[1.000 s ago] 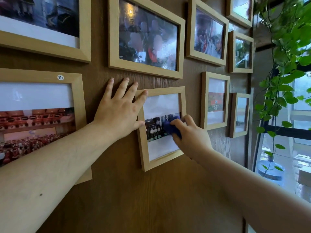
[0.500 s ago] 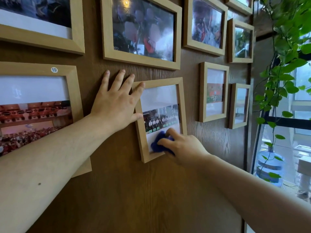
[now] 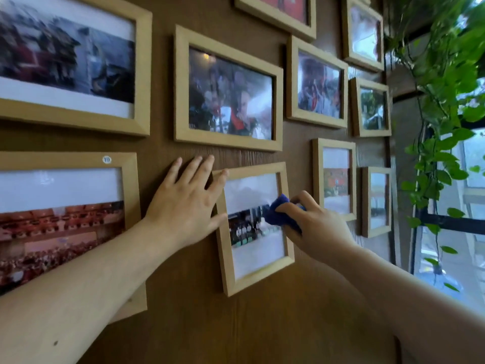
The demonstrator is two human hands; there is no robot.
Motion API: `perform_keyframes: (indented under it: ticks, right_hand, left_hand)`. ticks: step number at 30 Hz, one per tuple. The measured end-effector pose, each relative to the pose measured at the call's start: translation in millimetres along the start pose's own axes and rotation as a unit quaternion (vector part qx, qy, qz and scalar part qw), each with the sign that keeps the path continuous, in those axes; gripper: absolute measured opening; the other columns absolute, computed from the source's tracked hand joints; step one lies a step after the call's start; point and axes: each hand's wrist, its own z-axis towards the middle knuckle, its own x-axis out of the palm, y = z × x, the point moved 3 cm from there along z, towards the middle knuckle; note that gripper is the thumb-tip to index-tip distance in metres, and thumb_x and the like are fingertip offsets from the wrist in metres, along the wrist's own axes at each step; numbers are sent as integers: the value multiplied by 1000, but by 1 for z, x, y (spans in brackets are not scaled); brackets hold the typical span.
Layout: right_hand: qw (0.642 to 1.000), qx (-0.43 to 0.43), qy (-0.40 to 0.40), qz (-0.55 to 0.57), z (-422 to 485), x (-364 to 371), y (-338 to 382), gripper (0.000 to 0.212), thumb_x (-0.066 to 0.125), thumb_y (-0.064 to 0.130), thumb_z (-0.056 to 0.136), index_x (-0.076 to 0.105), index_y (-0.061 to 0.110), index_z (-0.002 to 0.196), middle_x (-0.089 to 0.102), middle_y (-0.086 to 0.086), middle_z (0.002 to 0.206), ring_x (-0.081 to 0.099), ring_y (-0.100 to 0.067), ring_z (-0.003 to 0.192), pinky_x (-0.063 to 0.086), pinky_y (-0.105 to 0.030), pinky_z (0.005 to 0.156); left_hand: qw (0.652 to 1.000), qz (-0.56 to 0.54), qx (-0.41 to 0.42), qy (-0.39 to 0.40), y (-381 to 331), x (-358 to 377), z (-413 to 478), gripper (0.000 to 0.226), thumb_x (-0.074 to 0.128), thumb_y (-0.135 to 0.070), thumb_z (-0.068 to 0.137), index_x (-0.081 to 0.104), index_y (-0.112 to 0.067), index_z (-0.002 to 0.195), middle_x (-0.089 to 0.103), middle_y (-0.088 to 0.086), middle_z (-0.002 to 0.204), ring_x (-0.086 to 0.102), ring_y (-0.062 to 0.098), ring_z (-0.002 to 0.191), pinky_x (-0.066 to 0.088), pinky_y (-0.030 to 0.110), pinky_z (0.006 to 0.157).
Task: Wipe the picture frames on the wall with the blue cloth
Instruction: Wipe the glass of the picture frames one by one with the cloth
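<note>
A small upright wooden picture frame [image 3: 228, 261] hangs on the brown wood wall, a little tilted. My right hand [image 3: 317, 227] presses a bunched blue cloth [image 3: 277, 212] against the right side of its glass, about mid-height. My left hand [image 3: 186, 203] lies flat on the wall with fingers spread, its index finger and thumb touching the frame's left edge. Several more wooden frames hang around it, among them a wide frame [image 3: 228, 90] just above and a large frame [image 3: 65, 219] marked 19 at the left.
Two narrow frames [image 3: 334, 179] hang right of the wiped one. A trailing green plant [image 3: 443, 106] hangs at the far right before a window. A water jug [image 3: 441, 277] stands low beyond the glass.
My right hand has carried the blue cloth from the lower part of the glass up to its right middle. The view has tilted upward. My left hand has stayed on the frame's left edge.
</note>
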Motion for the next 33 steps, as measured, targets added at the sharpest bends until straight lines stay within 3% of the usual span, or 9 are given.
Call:
perform_keyframes:
  ticks: [4, 8, 11, 16, 19, 22, 27, 30, 33]
  right_hand:
    - [995, -16, -93, 24, 53, -44, 11, 35, 61, 33, 85, 52, 24, 118, 51, -2, 111, 54, -18, 68, 50, -33, 48]
    - [987, -23, -151, 45, 107, -79, 20, 38, 58, 35, 87, 46, 27, 122, 48, -3, 116, 52, -18, 73, 47, -30, 53]
    - [979, -4, -194, 56, 145, -98, 28, 38, 56, 38, 88, 43, 30, 123, 44, -3, 119, 47, -15, 74, 33, -20, 49]
    - [964, 5, -239, 113, 196, -114, 59, 36, 54, 35, 89, 43, 28, 123, 42, -3, 118, 51, -18, 82, 49, -31, 58]
    - [960, 4, -242, 140, 215, -111, 76, 35, 52, 41, 90, 44, 28, 121, 42, -2, 117, 53, -17, 84, 52, -34, 62]
    - [957, 14, -250, 144, 225, -108, 81, 37, 47, 55, 89, 48, 31, 117, 43, 1, 112, 53, -16, 82, 51, -35, 59]
    - [968, 11, -235, 94, 226, -95, 53, 35, 49, 51, 89, 47, 30, 117, 43, 1, 113, 52, -15, 78, 45, -26, 55]
    - [966, 90, -225, 89, 224, -88, 10, 32, 51, 50, 88, 49, 33, 115, 44, 2, 112, 50, -14, 74, 35, -21, 50]
    - [949, 190, -224, 119, 218, -81, -22, 30, 54, 48, 88, 52, 33, 114, 46, -1, 111, 49, -17, 74, 35, -25, 52]
  left_hand:
    - [995, -1, 26, -96, 12, -30, -1, 62, 46, -55, 89, 49, -14, 136, 45, 19, 146, 44, 34, 133, 42, 50, 102]
    - [984, 39, 23, -174, 34, -66, 12, 52, 49, -54, 89, 56, -13, 120, 52, 17, 139, 46, 34, 129, 44, 50, 98]
    - [980, 56, -25, -188, 55, -84, 29, 62, 48, -56, 86, 50, -12, 129, 48, 18, 142, 40, 34, 134, 37, 52, 105]
    - [982, 55, -131, -122, 87, -91, 54, 97, 38, -76, 81, 15, -13, 151, 21, 10, 160, 13, 26, 148, 13, 53, 120]
    - [981, 98, -137, -97, 88, -87, 60, 110, 22, -88, 71, 10, -14, 152, 16, 10, 161, 5, 28, 149, 7, 56, 119]
    - [981, 117, -131, -87, 87, -81, 61, 106, 19, -89, 71, 6, -22, 153, 12, 12, 162, -2, 32, 149, 4, 60, 118]
    - [982, 114, -116, -98, 87, -72, 62, 98, 26, -85, 76, 6, -27, 153, 3, 14, 163, -10, 35, 148, 0, 64, 117]
    - [984, 105, -103, -103, 89, -73, 63, 100, 27, -84, 76, 7, -25, 153, 4, 15, 163, -10, 34, 149, -1, 63, 117]
    - [984, 100, -99, -110, 90, -70, 63, 101, 25, -85, 76, 3, -23, 153, 5, 13, 163, -12, 35, 148, -1, 63, 117]
